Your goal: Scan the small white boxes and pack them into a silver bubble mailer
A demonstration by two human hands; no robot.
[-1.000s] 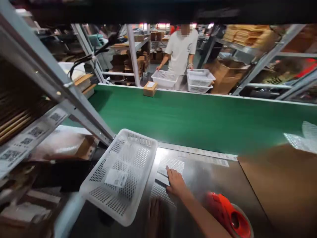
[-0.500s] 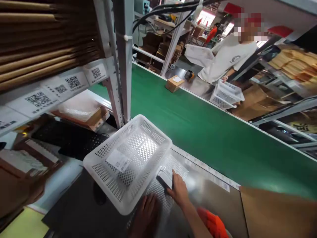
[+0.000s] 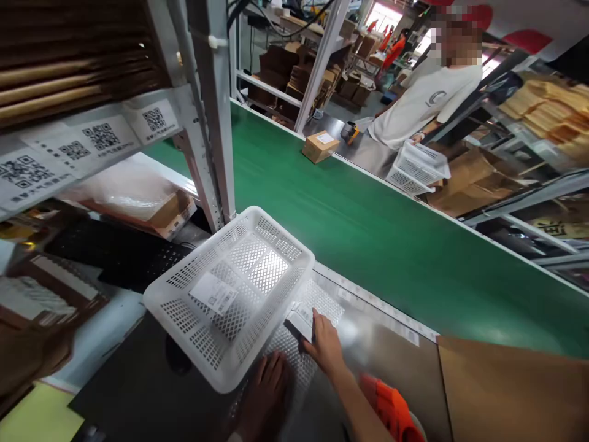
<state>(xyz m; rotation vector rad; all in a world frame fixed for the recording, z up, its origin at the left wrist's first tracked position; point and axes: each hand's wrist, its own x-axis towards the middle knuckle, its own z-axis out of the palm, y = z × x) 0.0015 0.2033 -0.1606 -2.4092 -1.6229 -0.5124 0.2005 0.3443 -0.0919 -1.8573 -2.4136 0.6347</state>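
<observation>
My right hand [image 3: 326,345] grips the near right end of a small white-topped box [image 3: 300,317], thumb on one side and fingers on the other. Beneath the box lies a sheet of bubble wrap [image 3: 301,368], spread on the metal bench. On the near part of the wrap rests my left hand [image 3: 269,383], its fingers stretched out and holding nothing. A white perforated basket [image 3: 184,339] sits left of both hands, with a printed paper slip [image 3: 213,293] lying in it. The basket hides part of the wrap's left side.
Beyond the bench runs a green conveyor belt [image 3: 368,227] carrying a labelled carton [image 3: 321,146]. A person in a white shirt stands across it, beside white baskets [image 3: 416,167]. A metal post [image 3: 214,116], keyboard [image 3: 115,248] and cardboard sheet [image 3: 510,393] flank the bench.
The view has shifted slightly. Across the belt, the person has lowered the white basket held up earlier. My hands stay at the box and bubble wrap.
</observation>
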